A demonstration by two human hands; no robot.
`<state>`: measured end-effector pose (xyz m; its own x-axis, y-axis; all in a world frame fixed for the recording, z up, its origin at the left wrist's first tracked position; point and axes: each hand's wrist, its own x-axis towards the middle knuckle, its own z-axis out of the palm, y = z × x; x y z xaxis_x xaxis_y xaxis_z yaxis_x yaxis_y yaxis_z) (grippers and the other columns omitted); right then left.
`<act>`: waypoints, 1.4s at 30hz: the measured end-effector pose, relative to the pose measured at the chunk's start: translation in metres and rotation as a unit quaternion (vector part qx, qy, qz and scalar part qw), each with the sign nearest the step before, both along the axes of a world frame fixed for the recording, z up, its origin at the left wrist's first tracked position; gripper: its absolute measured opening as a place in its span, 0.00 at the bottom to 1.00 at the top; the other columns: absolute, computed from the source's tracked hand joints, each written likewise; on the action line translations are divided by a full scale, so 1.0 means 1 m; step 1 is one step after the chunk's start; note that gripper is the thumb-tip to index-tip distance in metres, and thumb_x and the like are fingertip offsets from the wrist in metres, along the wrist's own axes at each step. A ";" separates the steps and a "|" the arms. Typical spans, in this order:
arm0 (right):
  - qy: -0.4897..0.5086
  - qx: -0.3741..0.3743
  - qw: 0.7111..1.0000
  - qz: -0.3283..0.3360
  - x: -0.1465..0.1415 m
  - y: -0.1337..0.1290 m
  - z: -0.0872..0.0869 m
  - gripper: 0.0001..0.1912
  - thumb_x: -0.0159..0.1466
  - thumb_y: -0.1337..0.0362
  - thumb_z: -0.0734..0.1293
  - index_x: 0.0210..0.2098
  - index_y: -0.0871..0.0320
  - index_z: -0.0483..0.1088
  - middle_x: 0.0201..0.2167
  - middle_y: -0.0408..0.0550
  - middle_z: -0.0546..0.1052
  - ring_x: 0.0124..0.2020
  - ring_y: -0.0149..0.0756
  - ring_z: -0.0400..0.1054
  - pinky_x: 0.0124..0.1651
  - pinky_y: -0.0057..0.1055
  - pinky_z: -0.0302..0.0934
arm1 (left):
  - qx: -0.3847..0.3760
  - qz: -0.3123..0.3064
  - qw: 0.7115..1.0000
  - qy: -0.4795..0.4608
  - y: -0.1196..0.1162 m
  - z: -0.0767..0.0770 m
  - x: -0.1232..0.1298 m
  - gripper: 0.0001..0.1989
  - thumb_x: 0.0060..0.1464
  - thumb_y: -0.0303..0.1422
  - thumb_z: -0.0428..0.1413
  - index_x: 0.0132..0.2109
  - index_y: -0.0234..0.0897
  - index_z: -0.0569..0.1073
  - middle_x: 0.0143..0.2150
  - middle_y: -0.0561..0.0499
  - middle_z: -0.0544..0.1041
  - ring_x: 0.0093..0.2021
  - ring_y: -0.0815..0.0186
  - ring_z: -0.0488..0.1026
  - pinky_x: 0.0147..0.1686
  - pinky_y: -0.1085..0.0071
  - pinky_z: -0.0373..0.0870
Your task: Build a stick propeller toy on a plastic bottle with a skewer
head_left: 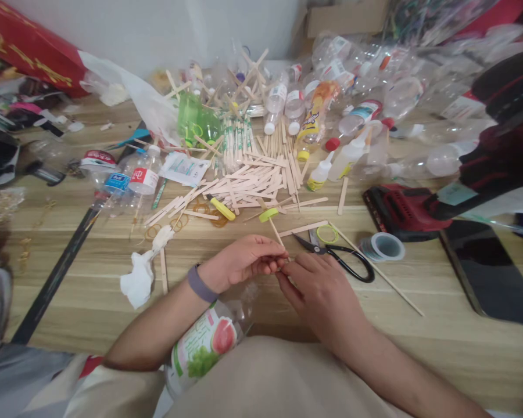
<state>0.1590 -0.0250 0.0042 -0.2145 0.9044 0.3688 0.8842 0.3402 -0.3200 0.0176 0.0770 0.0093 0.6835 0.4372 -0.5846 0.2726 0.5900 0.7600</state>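
Note:
My left hand [253, 259] pinches a thin wooden stick [277, 234] between thumb and fingers, above the table's near middle. On the stick's far end sits a yellow-green bottle cap [268, 215]. My right hand [316, 287] is closed at the stick's near end, its fingertips meeting the left ones; the exact grip there is partly hidden. Black-handled scissors [351, 262] lie just beyond my right hand, beside a small yellow-green ring [327, 233]. Under my left forearm rests a large clear bottle [207, 342] with a fruit label.
Flat wooden craft sticks [255, 183] are heaped ahead, with a yellow cutter [222, 209] near them. Plastic bottles [361, 81] crowd the back. To the right are a spool [386, 247], a red-and-black power drill [412, 209] and a phone [492, 273]. Crumpled tissue [138, 278] lies left.

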 end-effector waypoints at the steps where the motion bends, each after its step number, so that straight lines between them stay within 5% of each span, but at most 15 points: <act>1: 0.034 -0.023 0.999 0.015 0.000 -0.001 0.000 0.11 0.67 0.69 0.61 0.29 0.58 0.71 0.27 0.47 0.74 0.28 0.36 0.68 0.34 0.32 0.54 | 0.001 0.009 1.000 -0.001 -0.001 0.000 0.000 0.11 0.57 0.33 0.55 0.29 0.33 0.71 0.23 0.56 0.70 0.19 0.79 0.61 0.21 0.81 0.60; 4: 0.122 -0.085 0.988 0.040 0.002 -0.003 0.000 0.10 0.66 0.70 0.58 0.30 0.58 0.68 0.28 0.48 0.74 0.27 0.34 0.68 0.30 0.29 0.57 | 0.024 0.022 0.999 0.007 -0.004 0.001 -0.003 0.10 0.54 0.35 0.57 0.29 0.33 0.71 0.20 0.58 0.67 0.18 0.78 0.58 0.19 0.79 0.55; 10: 0.225 -0.136 0.965 0.004 0.009 0.001 0.002 0.09 0.66 0.69 0.58 0.30 0.55 0.64 0.21 0.40 0.72 0.19 0.29 0.64 0.23 0.24 0.55 | 0.211 -0.068 0.973 0.058 -0.009 0.008 -0.008 0.14 0.56 0.41 0.55 0.33 0.33 0.74 0.21 0.58 0.65 0.21 0.74 0.60 0.21 0.77 0.54; 18: 0.156 -0.047 0.986 -0.031 0.022 0.011 -0.005 0.08 0.67 0.66 0.59 0.30 0.55 0.63 0.21 0.41 0.71 0.20 0.32 0.65 0.24 0.27 0.56 | 0.337 -0.112 0.928 0.115 -0.012 0.015 -0.010 0.12 0.55 0.40 0.55 0.32 0.35 0.74 0.24 0.57 0.69 0.26 0.71 0.63 0.25 0.75 0.57; 25: 0.088 0.069 0.992 -0.059 0.025 0.011 -0.010 0.06 0.69 0.66 0.60 0.35 0.57 0.67 0.29 0.49 0.74 0.28 0.37 0.69 0.32 0.31 0.62 | 0.217 -0.044 0.973 0.067 -0.011 0.011 -0.009 0.09 0.54 0.36 0.55 0.31 0.36 0.71 0.23 0.59 0.65 0.21 0.74 0.59 0.22 0.76 0.55; 31: 0.134 -0.009 0.991 -0.015 0.016 0.006 -0.006 0.09 0.68 0.66 0.62 0.36 0.58 0.75 0.26 0.46 0.72 0.22 0.31 0.65 0.26 0.28 0.59 | 0.207 -0.028 0.977 0.034 -0.012 0.008 -0.009 0.08 0.55 0.35 0.54 0.31 0.36 0.69 0.23 0.59 0.65 0.23 0.74 0.61 0.24 0.76 0.56; 34: 0.180 -0.048 0.982 -0.031 0.013 0.007 -0.009 0.09 0.66 0.67 0.62 0.40 0.58 0.76 0.28 0.46 0.74 0.24 0.31 0.67 0.26 0.28 0.60 | 0.302 -0.059 0.949 0.063 -0.012 0.008 -0.010 0.07 0.57 0.33 0.52 0.32 0.36 0.71 0.24 0.58 0.67 0.25 0.73 0.62 0.25 0.75 0.57; 38: 0.218 -0.089 0.971 -0.044 0.012 0.009 -0.012 0.08 0.65 0.67 0.63 0.32 0.56 0.75 0.25 0.45 0.73 0.25 0.33 0.68 0.27 0.28 0.60 | 0.442 -0.081 0.888 0.095 -0.014 0.011 -0.011 0.06 0.56 0.30 0.53 0.31 0.36 0.72 0.25 0.57 0.69 0.27 0.72 0.64 0.28 0.74 0.57; 42: 0.227 -0.081 0.969 -0.048 0.012 0.010 -0.013 0.08 0.64 0.68 0.64 0.28 0.56 0.72 0.23 0.43 0.70 0.24 0.32 0.65 0.27 0.28 0.58 | 0.497 -0.082 0.859 0.092 -0.016 0.013 -0.011 0.07 0.56 0.29 0.53 0.30 0.36 0.71 0.25 0.57 0.70 0.27 0.72 0.64 0.29 0.74 0.59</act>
<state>0.1709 -0.0155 -0.0089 0.0240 0.9660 0.2574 0.6649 0.1768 -0.7257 0.0070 0.0611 0.0221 0.7196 0.6893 -0.0837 0.4595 -0.3824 0.8016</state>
